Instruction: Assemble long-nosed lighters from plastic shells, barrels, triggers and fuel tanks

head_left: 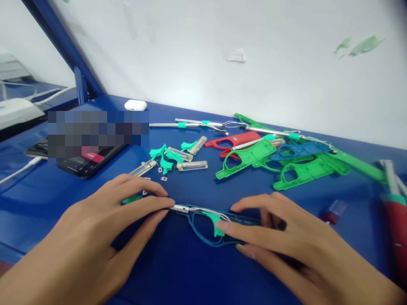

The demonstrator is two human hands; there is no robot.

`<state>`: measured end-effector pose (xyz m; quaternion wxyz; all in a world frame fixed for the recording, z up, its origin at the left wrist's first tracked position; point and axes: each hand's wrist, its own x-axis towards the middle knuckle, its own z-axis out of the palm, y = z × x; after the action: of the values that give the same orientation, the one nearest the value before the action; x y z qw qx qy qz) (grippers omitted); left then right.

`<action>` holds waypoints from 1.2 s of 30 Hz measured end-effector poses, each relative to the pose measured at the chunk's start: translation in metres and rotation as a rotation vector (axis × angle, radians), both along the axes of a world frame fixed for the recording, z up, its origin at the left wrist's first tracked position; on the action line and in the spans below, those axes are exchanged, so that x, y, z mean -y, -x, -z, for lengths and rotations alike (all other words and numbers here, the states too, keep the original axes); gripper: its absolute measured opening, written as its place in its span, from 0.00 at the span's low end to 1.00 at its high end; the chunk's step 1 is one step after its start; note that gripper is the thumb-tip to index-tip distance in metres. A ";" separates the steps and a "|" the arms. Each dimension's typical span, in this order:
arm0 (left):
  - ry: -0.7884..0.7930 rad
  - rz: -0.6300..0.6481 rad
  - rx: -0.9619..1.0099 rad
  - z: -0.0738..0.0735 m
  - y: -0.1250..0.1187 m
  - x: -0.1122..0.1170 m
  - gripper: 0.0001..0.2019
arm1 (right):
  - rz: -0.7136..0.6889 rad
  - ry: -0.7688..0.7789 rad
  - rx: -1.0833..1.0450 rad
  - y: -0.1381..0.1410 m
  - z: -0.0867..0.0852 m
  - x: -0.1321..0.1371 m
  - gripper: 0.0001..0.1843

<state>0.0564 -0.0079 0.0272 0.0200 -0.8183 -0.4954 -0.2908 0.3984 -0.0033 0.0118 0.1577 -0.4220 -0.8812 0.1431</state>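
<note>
A blue half-shell of a gas lighter's handle (210, 243) lies in front of me, its open side up. My left hand (104, 228) pinches the metal tube (182, 208) at the shell's left end between thumb and index finger. White wires (206, 210) run from that tube into the shell. A teal trigger (212, 219) sits beside the finger loop. My right hand (286, 237) grips the shell's wider end, with one fingertip touching the trigger. That end is partly hidden by the right fingers.
Behind my hands are several teal triggers (167, 164) and clear fuel tanks (192, 165). Green handle shells (305, 173), a red shell (241, 139) and wired metal tubes (267, 131) lie farther right. A phone (78, 165) and a white case (135, 105) are left. A red lighter (397, 220) stands right.
</note>
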 end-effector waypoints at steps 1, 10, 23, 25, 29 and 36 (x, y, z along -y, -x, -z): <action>0.013 0.002 0.006 0.000 -0.001 -0.001 0.12 | -0.018 0.009 0.031 -0.002 0.000 0.000 0.25; 0.094 0.068 0.090 -0.006 -0.004 -0.012 0.10 | -0.049 0.044 0.007 -0.005 -0.009 0.000 0.29; 0.078 0.099 0.030 -0.008 0.000 -0.017 0.12 | -0.102 0.196 -0.054 -0.015 -0.011 -0.014 0.36; 0.053 0.128 0.023 -0.009 0.000 -0.020 0.12 | -0.087 0.199 -0.075 -0.014 -0.012 -0.016 0.33; 0.026 0.143 0.013 -0.014 -0.001 -0.023 0.13 | -0.075 0.198 -0.115 -0.010 -0.014 -0.014 0.30; 0.035 0.153 0.030 -0.014 -0.004 -0.026 0.16 | -0.120 0.244 -0.069 -0.016 -0.008 -0.015 0.34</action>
<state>0.0599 0.0180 0.0414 -0.0240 -0.8495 -0.4367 -0.2952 0.4141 0.0120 0.0195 0.1267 -0.3794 -0.8749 0.2730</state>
